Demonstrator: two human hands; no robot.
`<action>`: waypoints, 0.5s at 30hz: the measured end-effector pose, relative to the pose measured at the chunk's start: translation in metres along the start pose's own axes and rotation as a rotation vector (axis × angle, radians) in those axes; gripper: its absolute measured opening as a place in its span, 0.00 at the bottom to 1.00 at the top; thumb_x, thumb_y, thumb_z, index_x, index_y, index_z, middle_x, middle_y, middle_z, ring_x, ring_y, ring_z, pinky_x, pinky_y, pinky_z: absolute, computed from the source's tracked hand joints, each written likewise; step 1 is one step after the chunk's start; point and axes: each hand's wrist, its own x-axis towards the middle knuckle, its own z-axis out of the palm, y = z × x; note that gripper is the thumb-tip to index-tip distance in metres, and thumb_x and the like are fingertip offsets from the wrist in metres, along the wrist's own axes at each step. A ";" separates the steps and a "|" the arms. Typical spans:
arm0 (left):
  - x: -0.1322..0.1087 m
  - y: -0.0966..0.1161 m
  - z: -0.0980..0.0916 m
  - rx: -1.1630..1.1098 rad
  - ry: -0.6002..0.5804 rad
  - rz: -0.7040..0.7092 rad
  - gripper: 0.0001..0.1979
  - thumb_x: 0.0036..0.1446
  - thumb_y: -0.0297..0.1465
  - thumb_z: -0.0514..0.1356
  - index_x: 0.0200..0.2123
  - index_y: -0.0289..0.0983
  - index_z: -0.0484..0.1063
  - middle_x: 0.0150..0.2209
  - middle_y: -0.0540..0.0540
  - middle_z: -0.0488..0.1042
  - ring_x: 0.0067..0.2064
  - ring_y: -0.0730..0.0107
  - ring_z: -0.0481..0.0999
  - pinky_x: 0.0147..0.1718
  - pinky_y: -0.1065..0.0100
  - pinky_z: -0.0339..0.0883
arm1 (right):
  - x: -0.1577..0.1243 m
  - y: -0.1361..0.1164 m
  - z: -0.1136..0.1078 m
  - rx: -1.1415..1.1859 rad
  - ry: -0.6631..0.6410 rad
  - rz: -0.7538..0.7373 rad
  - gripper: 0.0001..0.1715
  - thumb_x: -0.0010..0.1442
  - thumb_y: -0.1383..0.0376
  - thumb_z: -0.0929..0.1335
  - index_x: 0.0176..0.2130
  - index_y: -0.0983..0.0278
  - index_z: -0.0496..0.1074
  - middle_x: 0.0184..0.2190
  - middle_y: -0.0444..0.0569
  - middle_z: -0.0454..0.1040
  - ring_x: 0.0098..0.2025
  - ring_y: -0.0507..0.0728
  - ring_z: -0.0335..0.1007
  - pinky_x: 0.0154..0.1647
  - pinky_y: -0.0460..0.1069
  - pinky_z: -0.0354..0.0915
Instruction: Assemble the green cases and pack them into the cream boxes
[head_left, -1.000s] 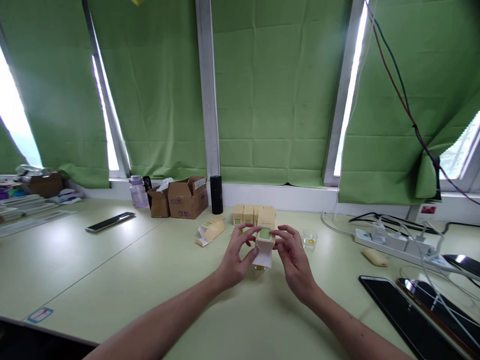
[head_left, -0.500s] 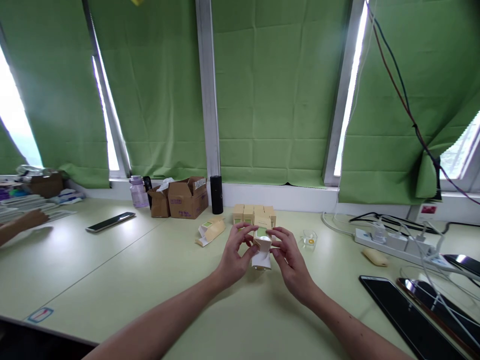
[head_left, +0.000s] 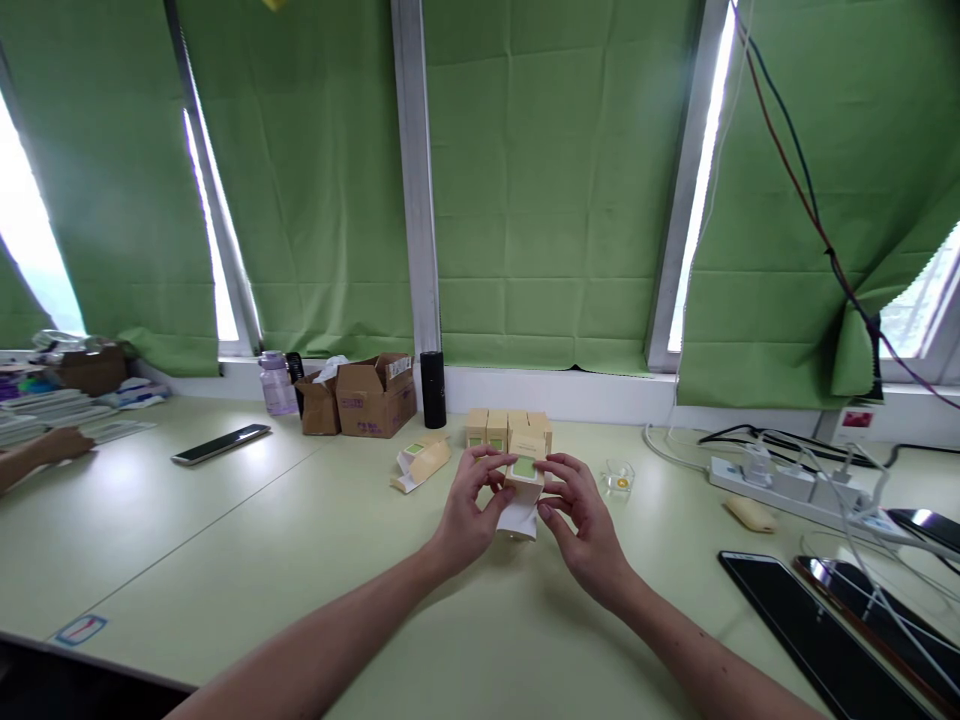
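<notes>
Between my two hands is a small tan paper box (head_left: 528, 482) with a green patch and a white inner flap hanging toward me. My left hand (head_left: 471, 512) grips its left side with thumb and fingers. On the right side, my right hand (head_left: 583, 520) holds it, the fingertips at the upper edge and the thumb by the flap. Behind it stand several small tan boxes (head_left: 495, 425) in a row. To the left lies an opened, partly flattened tan box (head_left: 424, 462). A clear small container (head_left: 619, 477) with something yellow-orange sits to the right.
Brown cardboard boxes (head_left: 375, 395), a black cylinder (head_left: 433, 390) and a purple bottle (head_left: 277, 383) stand along the wall. A phone (head_left: 221, 444) lies left. Rightward are a power strip (head_left: 802, 490), cables and dark tablets (head_left: 817, 625). Another person's hand (head_left: 64, 443) is far left.
The front of the held box has straightened, and its white flap has shifted slightly left. My hands have barely moved. The other person's hand at far left has moved a little.
</notes>
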 end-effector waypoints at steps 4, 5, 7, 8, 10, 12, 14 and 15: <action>0.000 0.002 0.000 -0.003 0.001 0.005 0.16 0.64 0.28 0.62 0.55 0.41 0.76 0.54 0.41 0.64 0.38 0.73 0.74 0.43 0.61 0.78 | 0.000 0.000 0.000 -0.003 0.003 -0.002 0.19 0.71 0.61 0.67 0.60 0.52 0.69 0.62 0.55 0.58 0.49 0.58 0.78 0.49 0.56 0.79; 0.000 0.002 0.000 -0.004 0.001 0.007 0.16 0.64 0.28 0.62 0.55 0.41 0.76 0.54 0.41 0.64 0.38 0.73 0.74 0.43 0.61 0.77 | 0.000 0.000 0.000 -0.006 0.005 -0.003 0.19 0.71 0.61 0.67 0.60 0.52 0.69 0.62 0.55 0.58 0.48 0.57 0.78 0.48 0.56 0.79; -0.001 0.002 0.000 -0.006 -0.001 0.010 0.16 0.64 0.27 0.62 0.55 0.41 0.76 0.54 0.41 0.64 0.38 0.73 0.74 0.43 0.62 0.77 | 0.000 0.000 0.000 -0.010 0.011 -0.003 0.19 0.71 0.60 0.67 0.60 0.53 0.70 0.62 0.55 0.58 0.47 0.57 0.77 0.48 0.56 0.79; -0.001 0.002 0.000 -0.005 -0.004 0.010 0.16 0.64 0.27 0.62 0.55 0.41 0.76 0.54 0.41 0.64 0.38 0.73 0.74 0.43 0.62 0.77 | 0.000 -0.001 0.000 -0.011 0.016 -0.002 0.19 0.71 0.60 0.67 0.59 0.53 0.70 0.62 0.55 0.58 0.47 0.57 0.77 0.49 0.56 0.79; -0.001 0.001 0.001 -0.001 -0.008 0.010 0.16 0.64 0.27 0.62 0.55 0.41 0.76 0.53 0.41 0.64 0.38 0.74 0.74 0.43 0.62 0.77 | 0.000 -0.001 0.000 -0.014 0.022 0.007 0.18 0.71 0.59 0.67 0.59 0.52 0.70 0.62 0.54 0.59 0.47 0.57 0.77 0.49 0.56 0.78; -0.001 0.000 0.001 0.004 -0.012 0.009 0.17 0.63 0.26 0.62 0.54 0.41 0.76 0.53 0.41 0.64 0.38 0.74 0.74 0.44 0.61 0.76 | 0.000 -0.001 0.000 -0.016 0.028 0.020 0.18 0.71 0.59 0.67 0.58 0.52 0.70 0.61 0.54 0.59 0.46 0.56 0.77 0.49 0.56 0.78; -0.002 -0.001 0.001 0.009 -0.011 0.009 0.16 0.63 0.26 0.62 0.54 0.41 0.76 0.53 0.42 0.64 0.37 0.74 0.73 0.44 0.62 0.75 | 0.000 0.000 0.000 -0.012 0.033 0.027 0.17 0.71 0.59 0.67 0.58 0.52 0.71 0.61 0.53 0.59 0.46 0.56 0.77 0.49 0.55 0.77; -0.002 -0.001 0.001 0.011 -0.012 0.009 0.16 0.63 0.26 0.62 0.54 0.41 0.76 0.53 0.42 0.64 0.38 0.74 0.73 0.44 0.62 0.75 | 0.001 0.000 0.000 -0.009 0.036 0.027 0.17 0.70 0.59 0.67 0.57 0.52 0.71 0.61 0.53 0.59 0.45 0.56 0.77 0.48 0.55 0.77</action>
